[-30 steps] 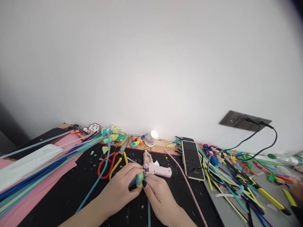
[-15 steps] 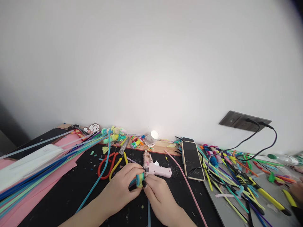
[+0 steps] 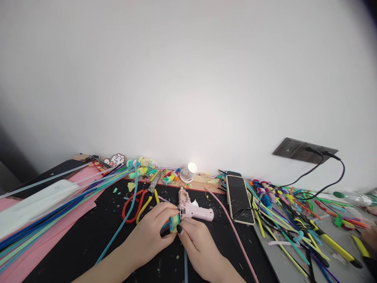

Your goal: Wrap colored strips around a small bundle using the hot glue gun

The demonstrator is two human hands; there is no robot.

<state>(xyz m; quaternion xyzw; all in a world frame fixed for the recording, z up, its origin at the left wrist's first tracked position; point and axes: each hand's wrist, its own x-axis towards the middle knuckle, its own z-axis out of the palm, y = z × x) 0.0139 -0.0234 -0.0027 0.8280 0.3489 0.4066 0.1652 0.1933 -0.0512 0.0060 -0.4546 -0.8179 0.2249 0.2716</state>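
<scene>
Between my two hands is a small roll of blue, green and yellow pipe cleaner (image 3: 174, 223). My left hand (image 3: 153, 230) curls its fingers around the roll's left side. My right hand (image 3: 200, 245) pinches its right edge, the dark-nailed thumb pressed against it. A pale pink glue gun (image 3: 197, 212) lies just beyond my fingertips, its nozzle toward the wall. To the left of it rest scissors with red handles (image 3: 129, 208) and another tool with yellow handles (image 3: 144, 208). A blue stick or pipe cleaner (image 3: 185, 263) lies below, between my wrists.
Long pipe cleaners (image 3: 70, 208) and a white packet (image 3: 35, 202) cover pink paper at left. A paper cup (image 3: 189, 172) stands by the wall. Phones (image 3: 240, 198) lie at right, near yellow-handled pliers (image 3: 332, 245) and cords from the wall socket (image 3: 304, 150). Another person's hand (image 3: 369, 237) shows far right.
Almost nothing differs. Both hands keep the same hold on the roll, and the things on the table have stayed where they were.
</scene>
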